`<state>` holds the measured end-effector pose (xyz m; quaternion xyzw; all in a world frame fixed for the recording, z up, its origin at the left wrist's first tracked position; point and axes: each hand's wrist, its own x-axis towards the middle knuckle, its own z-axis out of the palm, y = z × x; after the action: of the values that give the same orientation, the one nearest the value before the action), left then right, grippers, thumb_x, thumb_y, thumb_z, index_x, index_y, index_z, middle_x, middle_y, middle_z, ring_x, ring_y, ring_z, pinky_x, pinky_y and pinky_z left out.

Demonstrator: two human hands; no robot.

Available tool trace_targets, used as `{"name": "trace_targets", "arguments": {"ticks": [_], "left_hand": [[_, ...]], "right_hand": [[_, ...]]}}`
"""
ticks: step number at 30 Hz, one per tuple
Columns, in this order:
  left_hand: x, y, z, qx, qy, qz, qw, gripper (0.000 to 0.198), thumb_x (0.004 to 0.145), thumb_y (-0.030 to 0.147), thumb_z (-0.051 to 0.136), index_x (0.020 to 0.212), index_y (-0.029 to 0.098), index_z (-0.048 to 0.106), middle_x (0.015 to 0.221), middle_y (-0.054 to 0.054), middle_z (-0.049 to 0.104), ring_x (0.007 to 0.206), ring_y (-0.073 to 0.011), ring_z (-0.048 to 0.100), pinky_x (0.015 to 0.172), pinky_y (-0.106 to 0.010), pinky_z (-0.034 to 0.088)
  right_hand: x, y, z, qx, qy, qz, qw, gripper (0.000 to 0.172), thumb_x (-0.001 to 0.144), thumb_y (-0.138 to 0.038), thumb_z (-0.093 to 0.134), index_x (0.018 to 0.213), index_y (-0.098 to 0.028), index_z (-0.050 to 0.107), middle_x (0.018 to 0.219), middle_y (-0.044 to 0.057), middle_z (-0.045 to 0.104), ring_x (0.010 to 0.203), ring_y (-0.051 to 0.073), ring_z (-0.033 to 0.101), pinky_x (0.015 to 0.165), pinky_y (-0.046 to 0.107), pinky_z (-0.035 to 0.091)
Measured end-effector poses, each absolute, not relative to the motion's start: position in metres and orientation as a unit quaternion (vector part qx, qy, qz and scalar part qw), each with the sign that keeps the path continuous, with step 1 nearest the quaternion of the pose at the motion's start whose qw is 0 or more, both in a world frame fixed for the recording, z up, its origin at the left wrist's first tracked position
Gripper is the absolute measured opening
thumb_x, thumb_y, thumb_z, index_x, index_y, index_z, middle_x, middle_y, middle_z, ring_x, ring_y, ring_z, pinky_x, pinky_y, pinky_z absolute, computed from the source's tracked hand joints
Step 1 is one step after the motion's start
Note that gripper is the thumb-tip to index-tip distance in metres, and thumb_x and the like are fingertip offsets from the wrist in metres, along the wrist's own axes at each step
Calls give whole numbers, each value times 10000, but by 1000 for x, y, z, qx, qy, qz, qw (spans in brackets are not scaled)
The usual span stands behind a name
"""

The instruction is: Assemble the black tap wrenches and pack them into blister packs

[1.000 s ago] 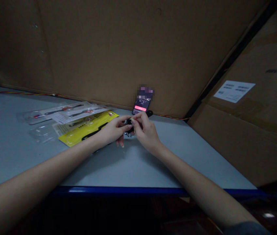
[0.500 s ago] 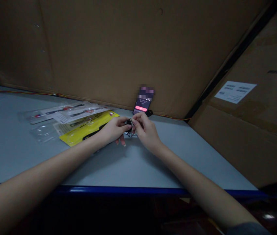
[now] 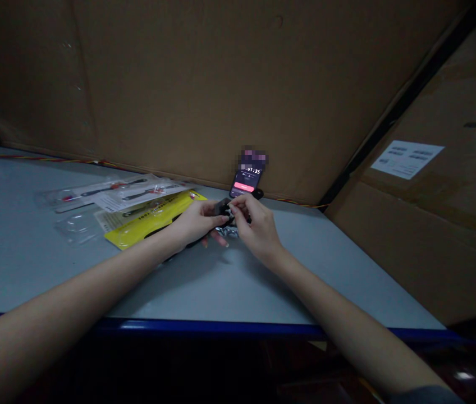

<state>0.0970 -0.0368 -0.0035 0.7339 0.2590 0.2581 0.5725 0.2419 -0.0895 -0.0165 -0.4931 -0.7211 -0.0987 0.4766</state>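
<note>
small black item [image 3: 222,207]: held just above the grey worktop [image 3: 221,280], near its middle, detail too dark to tell.
left hand [image 3: 196,221]: grip clamped on the item's left end.
right hand [image 3: 259,227]: grip pinched on its right end.
yellow card pack [image 3: 149,221]: 9 o'clock of the hands, flat.
clear blister packs [image 3: 111,191]: 10 o'clock.
phone [image 3: 247,178]: 12 o'clock, propped on the cardboard wall [image 3: 200,84].

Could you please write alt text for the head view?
The left hand and right hand pinch a small black object over a grey table. A yellow package and clear plastic packages lie to the left; a lit smartphone leans on brown cardboard behind.
</note>
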Motion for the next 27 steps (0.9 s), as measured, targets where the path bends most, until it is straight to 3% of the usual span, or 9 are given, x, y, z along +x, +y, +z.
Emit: {"name": "trace_targets", "arguments": {"ticks": [6, 9, 12, 16, 23, 27], "left_hand": [[98, -38, -3, 737, 255, 251, 573, 357, 825, 213, 519, 1170, 121, 515, 935, -100, 656, 487, -114, 640, 307, -139, 339], [97, -40, -1, 730, 260, 261, 575, 517, 829, 183, 502, 1333, 159, 391, 961, -110, 664, 473, -110, 633, 322, -145, 340], [97, -41, 0, 730, 256, 274, 571, 580, 826, 167, 504, 1380, 166, 332, 945, -111, 672, 498, -123, 644, 326, -142, 325], [96, -39, -1, 737, 248, 284, 562, 523, 822, 161, 507, 1335, 150, 408, 922, -103, 675, 506, -130, 649, 314, -140, 318], [94, -36, 2, 721, 273, 312, 556, 354, 811, 164, 539, 1162, 119, 544, 979, -108, 674, 498, -113, 647, 297, -135, 336], [94, -37, 5, 723, 296, 294, 551, 211, 810, 179, 553, 995, 85, 593, 940, -119, 680, 525, -121, 658, 297, -128, 340]], "right_hand": [[242, -88, -19, -474, -735, -158, 458, 109, 846, -126, 412, 856, -182, 504, 799, 53, 579, 738, 167, 550, 651, 281, 422], [241, -88, -19, -463, -742, -186, 448, 115, 851, -121, 409, 852, -179, 508, 796, 59, 574, 752, 173, 547, 665, 293, 425], [242, -88, -18, -459, -745, -188, 446, 108, 853, -124, 426, 835, -181, 517, 776, 48, 567, 751, 170, 544, 673, 293, 428], [245, -87, -18, -440, -755, -182, 451, 123, 866, -154, 442, 843, -183, 559, 780, 47, 572, 776, 170, 547, 694, 304, 441], [252, -83, -17, -412, -771, -206, 440, 271, 845, -210, 525, 1109, -214, 588, 878, 63, 611, 831, 193, 551, 729, 355, 450], [255, -83, -16, -414, -767, -213, 441, 179, 845, -218, 535, 990, -175, 632, 814, 63, 621, 788, 185, 551, 704, 336, 441]]}}
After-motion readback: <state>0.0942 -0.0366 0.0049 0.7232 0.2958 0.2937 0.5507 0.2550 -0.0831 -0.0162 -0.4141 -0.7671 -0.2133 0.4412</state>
